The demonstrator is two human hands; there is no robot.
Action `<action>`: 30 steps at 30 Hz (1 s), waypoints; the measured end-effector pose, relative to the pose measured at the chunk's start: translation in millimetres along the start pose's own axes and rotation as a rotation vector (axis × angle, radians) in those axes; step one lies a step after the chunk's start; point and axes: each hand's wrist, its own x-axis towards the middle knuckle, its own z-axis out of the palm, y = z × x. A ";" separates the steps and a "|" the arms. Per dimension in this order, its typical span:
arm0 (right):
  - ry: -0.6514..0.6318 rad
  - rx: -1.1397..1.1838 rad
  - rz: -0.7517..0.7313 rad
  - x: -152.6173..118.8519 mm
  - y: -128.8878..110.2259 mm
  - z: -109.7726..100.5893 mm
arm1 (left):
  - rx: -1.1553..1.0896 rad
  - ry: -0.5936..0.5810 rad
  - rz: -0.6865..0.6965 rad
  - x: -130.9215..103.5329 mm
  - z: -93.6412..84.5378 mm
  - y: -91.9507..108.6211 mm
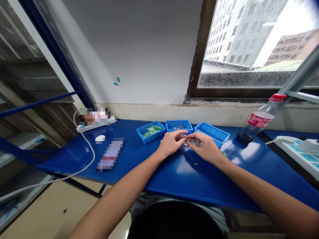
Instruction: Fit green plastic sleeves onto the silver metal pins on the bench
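My left hand and my right hand meet over the middle of the blue table, fingertips close together in a pinch. Something small is between them, too small and covered to name. Beneath the fingers lie loose thin metal pieces that look like screws, partly hidden by the hands. Some green-and-clear material shows by my right fingers. One small screw lies alone nearer the table's front edge. Behind my hands stand a blue bin with metal pieces, and a blue bin with green packets to its left.
Another blue bin stands behind my right hand. To the right are a tilted bottle with a red cap and a power strip. On the left lie a blurred flat object, a white object and a white cable.
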 end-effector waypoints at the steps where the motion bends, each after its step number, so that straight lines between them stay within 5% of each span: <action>1: -0.003 0.019 0.020 0.1 -0.2 -0.2 | 0.033 0.000 0.008 -0.1 -0.9 -0.1; 7: -0.009 0.045 0.121 0.2 -1.9 -2.8 | 0.206 -0.125 0.097 -1.4 -3.1 0.8; 16: 0.005 -0.021 0.041 -0.2 -6.7 -0.5 | 0.343 -0.220 0.191 -2.8 -5.0 -3.6; 25: 0.001 -0.045 0.002 -0.8 -3.8 -0.6 | 0.384 -0.218 0.229 -3.7 -2.9 -1.1; 30: 0.028 -0.030 0.051 1.0 -4.9 -4.3 | 0.199 -0.049 0.185 -0.5 -3.2 3.6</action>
